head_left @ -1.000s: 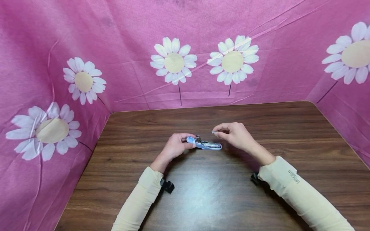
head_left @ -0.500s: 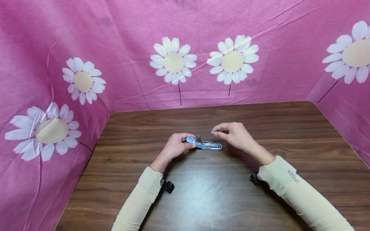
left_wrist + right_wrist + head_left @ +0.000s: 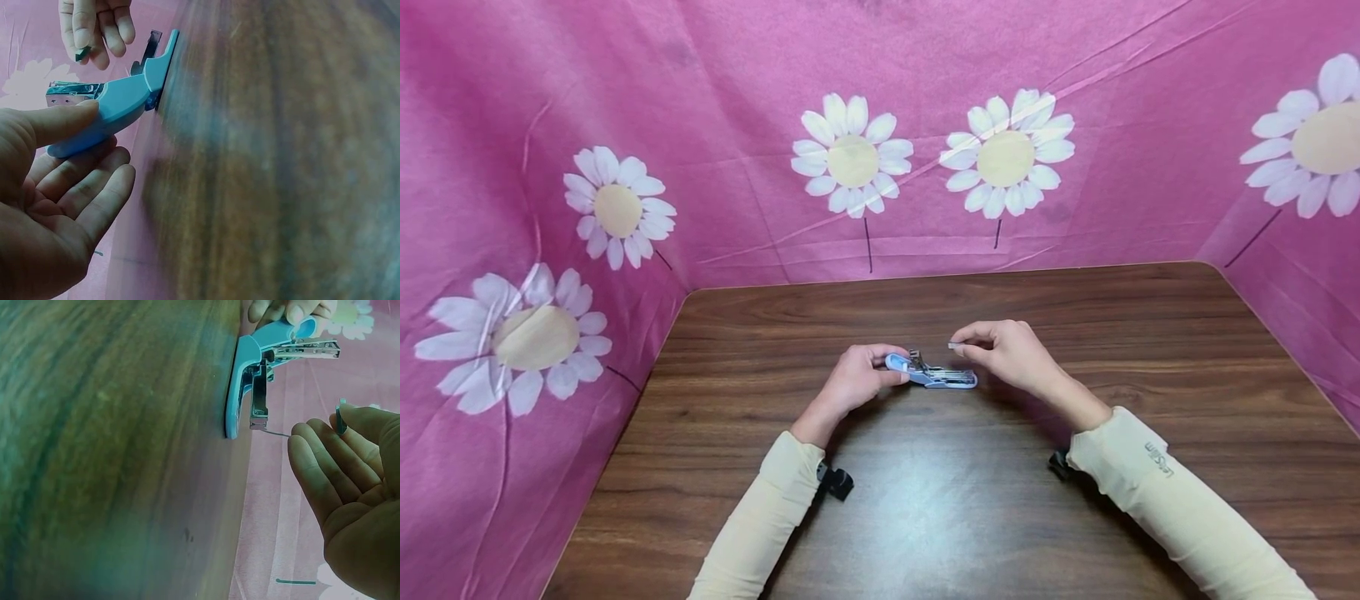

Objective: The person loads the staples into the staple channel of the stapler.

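A light blue stapler (image 3: 953,384) lies on the wooden table, swung wide apart so its metal magazine and inner parts show. My left hand (image 3: 853,380) holds the stapler's raised top arm between thumb and fingers; the left wrist view shows the thumb (image 3: 69,119) on its side. To the right of the stapler and a little above it is my right hand (image 3: 1017,357). Between its thumb and index finger it pinches a short metallic strip of staples (image 3: 340,417), apart from the stapler. Its other fingers (image 3: 325,456) extend loosely.
The brown wooden table (image 3: 925,500) spreads around both hands, with a bright glare patch near the front. A pink cloth (image 3: 730,150) printed with white daisies hangs behind it and along both sides. A black wrist camera (image 3: 837,482) sits at the left cuff.
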`<state>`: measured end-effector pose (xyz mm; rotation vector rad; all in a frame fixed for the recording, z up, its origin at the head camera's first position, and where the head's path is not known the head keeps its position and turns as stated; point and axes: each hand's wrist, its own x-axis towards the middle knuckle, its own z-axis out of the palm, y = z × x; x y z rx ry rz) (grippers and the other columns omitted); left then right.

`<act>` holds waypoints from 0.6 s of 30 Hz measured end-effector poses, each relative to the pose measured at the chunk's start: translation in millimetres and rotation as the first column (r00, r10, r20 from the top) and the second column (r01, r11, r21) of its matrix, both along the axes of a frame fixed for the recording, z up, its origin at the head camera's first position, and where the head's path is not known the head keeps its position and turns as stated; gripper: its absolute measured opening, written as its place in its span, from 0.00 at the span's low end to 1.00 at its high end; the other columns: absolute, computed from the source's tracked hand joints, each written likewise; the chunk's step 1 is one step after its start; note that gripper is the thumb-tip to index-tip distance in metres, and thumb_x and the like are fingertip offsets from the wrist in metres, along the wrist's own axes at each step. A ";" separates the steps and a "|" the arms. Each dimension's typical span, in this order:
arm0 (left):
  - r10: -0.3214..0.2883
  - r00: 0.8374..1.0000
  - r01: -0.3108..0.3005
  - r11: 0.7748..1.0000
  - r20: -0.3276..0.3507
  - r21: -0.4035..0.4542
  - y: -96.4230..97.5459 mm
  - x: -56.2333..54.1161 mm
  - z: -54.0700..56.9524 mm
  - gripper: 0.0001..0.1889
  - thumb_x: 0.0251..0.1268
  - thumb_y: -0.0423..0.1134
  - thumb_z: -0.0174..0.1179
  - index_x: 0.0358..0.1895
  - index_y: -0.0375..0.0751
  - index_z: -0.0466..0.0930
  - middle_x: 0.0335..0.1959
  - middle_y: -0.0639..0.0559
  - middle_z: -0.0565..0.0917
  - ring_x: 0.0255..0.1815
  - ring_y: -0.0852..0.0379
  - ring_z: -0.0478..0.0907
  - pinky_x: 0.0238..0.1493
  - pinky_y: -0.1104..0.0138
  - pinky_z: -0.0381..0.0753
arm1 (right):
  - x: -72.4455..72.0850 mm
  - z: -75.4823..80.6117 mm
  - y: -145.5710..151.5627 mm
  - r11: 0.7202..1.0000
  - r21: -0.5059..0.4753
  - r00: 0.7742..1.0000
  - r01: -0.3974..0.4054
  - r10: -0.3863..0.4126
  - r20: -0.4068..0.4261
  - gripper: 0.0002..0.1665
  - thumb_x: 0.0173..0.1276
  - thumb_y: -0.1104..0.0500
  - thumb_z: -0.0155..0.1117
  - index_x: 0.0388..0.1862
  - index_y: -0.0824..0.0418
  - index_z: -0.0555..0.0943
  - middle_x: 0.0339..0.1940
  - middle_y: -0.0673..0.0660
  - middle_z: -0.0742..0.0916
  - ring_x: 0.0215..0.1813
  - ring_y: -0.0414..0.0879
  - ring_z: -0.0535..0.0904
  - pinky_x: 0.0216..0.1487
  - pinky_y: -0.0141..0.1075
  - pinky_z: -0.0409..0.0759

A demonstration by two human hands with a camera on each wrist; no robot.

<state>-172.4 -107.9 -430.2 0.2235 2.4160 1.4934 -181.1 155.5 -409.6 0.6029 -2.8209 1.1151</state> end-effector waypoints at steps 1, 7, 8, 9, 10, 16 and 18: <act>-0.001 1.000 0.001 1.000 -0.001 -0.002 0.1 -0.2 0.0 0.15 0.60 0.35 0.72 0.51 0.45 0.88 0.38 0.52 0.91 0.17 0.62 0.70 0.20 0.71 0.69 | -0.1 -0.5 0.4 1.000 -0.001 1.000 0.000 0.000 0.000 0.06 0.68 0.54 0.72 0.43 0.48 0.90 0.38 0.47 0.93 0.41 0.40 0.87 0.44 0.40 0.83; -0.001 1.000 0.001 1.000 -0.007 -0.008 -0.1 -0.5 -0.3 0.14 0.60 0.36 0.72 0.50 0.47 0.88 0.37 0.53 0.91 0.18 0.61 0.71 0.20 0.71 0.69 | -0.3 -2.4 0.4 1.000 0.003 1.000 -0.003 0.003 0.003 0.06 0.68 0.53 0.72 0.42 0.47 0.90 0.38 0.46 0.92 0.41 0.39 0.86 0.44 0.38 0.82; 0.000 1.000 0.000 1.000 -0.007 -0.008 0.0 -0.4 -0.2 0.14 0.60 0.36 0.72 0.50 0.47 0.88 0.37 0.53 0.91 0.18 0.61 0.71 0.21 0.71 0.69 | -0.2 -3.0 0.3 1.000 0.006 1.000 -0.003 0.003 0.006 0.06 0.68 0.52 0.72 0.42 0.47 0.90 0.38 0.45 0.92 0.40 0.38 0.86 0.44 0.38 0.81; 0.001 1.000 -0.001 1.000 -0.007 -0.008 0.0 -0.4 -0.1 0.14 0.60 0.36 0.72 0.50 0.47 0.88 0.37 0.53 0.91 0.18 0.61 0.71 0.21 0.71 0.69 | -0.1 -3.5 0.3 1.000 0.009 1.000 -0.005 0.004 0.009 0.06 0.68 0.52 0.72 0.42 0.46 0.90 0.38 0.45 0.92 0.40 0.38 0.85 0.43 0.37 0.81; 0.001 1.000 -0.001 1.000 -0.007 -0.008 0.0 -0.4 -0.1 0.14 0.60 0.36 0.72 0.50 0.47 0.88 0.37 0.53 0.91 0.18 0.61 0.71 0.20 0.71 0.69 | -0.1 -4.0 0.2 1.000 0.009 1.000 -0.006 0.006 0.011 0.06 0.68 0.52 0.71 0.42 0.46 0.90 0.38 0.45 0.92 0.39 0.38 0.84 0.43 0.37 0.81; 0.002 1.000 -0.002 1.000 -0.010 -0.008 0.6 0.3 0.5 0.14 0.60 0.36 0.72 0.50 0.46 0.88 0.37 0.53 0.91 0.17 0.62 0.70 0.20 0.72 0.68 | 0.3 -5.7 -0.5 1.000 0.012 1.000 -0.005 0.005 0.024 0.05 0.68 0.51 0.72 0.42 0.45 0.90 0.37 0.44 0.92 0.39 0.39 0.84 0.43 0.38 0.80; -0.001 1.000 0.000 1.000 -0.016 -0.012 0.8 0.3 0.2 0.14 0.60 0.36 0.72 0.50 0.46 0.88 0.37 0.53 0.91 0.17 0.63 0.70 0.20 0.72 0.68 | 0.6 -6.3 -0.5 1.000 0.013 1.000 -0.005 0.005 0.023 0.05 0.68 0.51 0.72 0.42 0.45 0.90 0.37 0.44 0.92 0.39 0.39 0.84 0.43 0.38 0.81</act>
